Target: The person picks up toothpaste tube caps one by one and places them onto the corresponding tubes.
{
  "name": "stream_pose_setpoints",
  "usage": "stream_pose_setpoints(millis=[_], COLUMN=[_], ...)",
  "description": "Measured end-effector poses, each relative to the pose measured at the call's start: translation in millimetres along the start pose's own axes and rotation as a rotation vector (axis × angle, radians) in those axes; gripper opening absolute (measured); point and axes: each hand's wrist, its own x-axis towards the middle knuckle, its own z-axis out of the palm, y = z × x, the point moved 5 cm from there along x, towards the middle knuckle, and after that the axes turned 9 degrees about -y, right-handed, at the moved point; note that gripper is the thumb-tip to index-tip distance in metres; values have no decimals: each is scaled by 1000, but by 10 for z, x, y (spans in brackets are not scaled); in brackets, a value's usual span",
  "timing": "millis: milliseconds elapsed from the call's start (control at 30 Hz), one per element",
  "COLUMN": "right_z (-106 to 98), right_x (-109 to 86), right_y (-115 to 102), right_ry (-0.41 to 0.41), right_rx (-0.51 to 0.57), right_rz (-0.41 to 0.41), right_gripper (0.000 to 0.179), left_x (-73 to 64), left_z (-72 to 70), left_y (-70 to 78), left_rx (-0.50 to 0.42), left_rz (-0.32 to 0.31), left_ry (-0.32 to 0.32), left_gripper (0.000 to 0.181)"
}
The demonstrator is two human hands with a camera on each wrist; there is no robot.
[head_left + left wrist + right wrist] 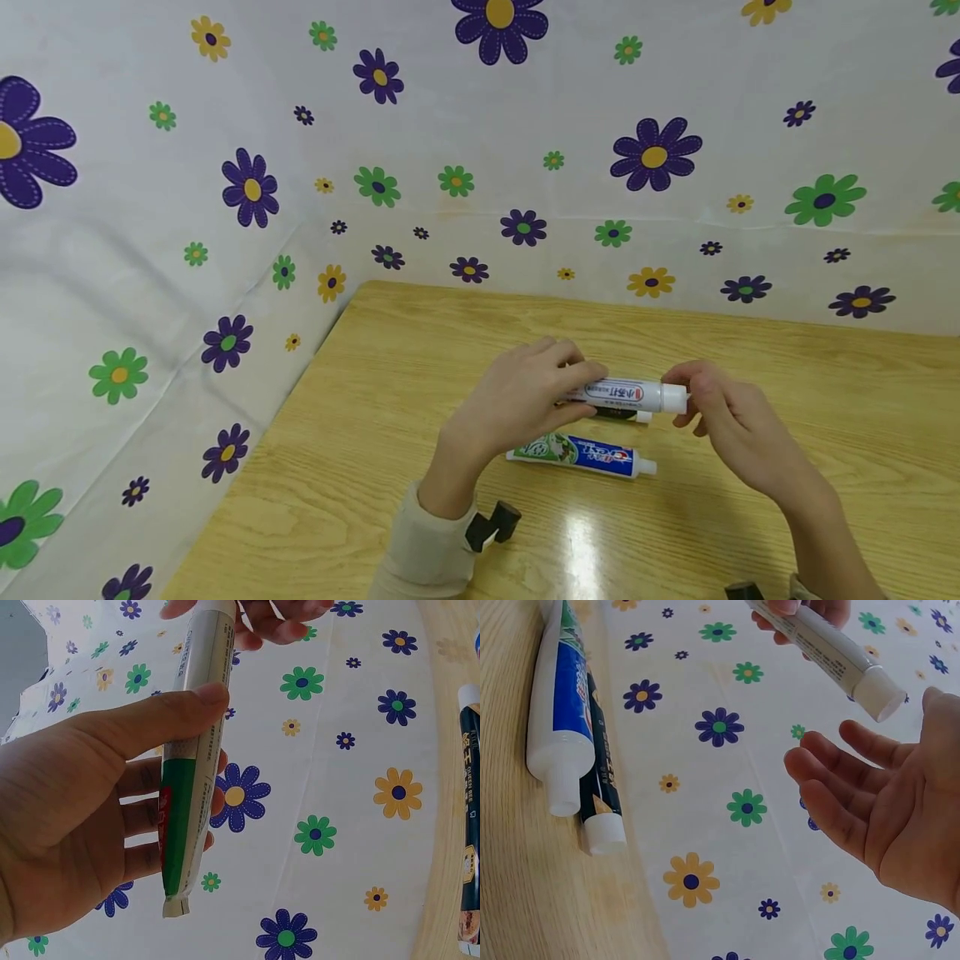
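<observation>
My left hand (513,396) grips a white toothpaste tube (617,392) above the table, thumb on one side and fingers round the other. In the left wrist view the tube's crimped end is green with a red patch. Its white cap (879,694) is on and points toward my right hand (731,425). Bent loosely, the right hand's fingers (821,810) are just off the cap, with a gap between them in the right wrist view. Palm up, that hand holds nothing.
On the wooden table (315,467) lie a blue, green and white toothpaste tube (600,456) and, beyond it, a dark tube (604,772) with a white cap, partly hidden in the head view. White flowered cloth (450,125) lines the back and left sides.
</observation>
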Motion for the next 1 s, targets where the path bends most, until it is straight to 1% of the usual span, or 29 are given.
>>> stream_pose_setpoints(millis=[100,133,267,300,433,533,733,867,1000], right_z=[-17,-23,-46,-50,-53,-47,-44,-41,-34], right_x=[-8,-11,-28,-30,-32,-31,-31,-32,-32], right_y=[-15,-23,-71,-85,-141,-176,-197,-174,-152], right_ry=[-2,1,25,32,51,53,63,63,61], right_rx=[2,-6,-80,-101,-149,-168,-185,-178,-161], right_rz=[-10,-14,-51,-65,-131,-159,-174,-159,-141], right_gripper=[25,27,55,59,63,61,50,47,39], left_x=[5,5,6,4,3,2,-4,-4,-3], left_z=[3,6,17,16,21,28,32,31,31], left_y=[-15,-22,-50,-55,-71,-79,-82,-79,-75], left_rx=[-13,-16,-17,-13,-2,-1,3,9,12], left_rz=[-5,-8,-16,-18,-25,-31,-36,-39,-43], left_ry=[-2,-4,-7,-8,-11,-19,-25,-31,-39], left_gripper=[36,37,36,36,37,37,36,36,36])
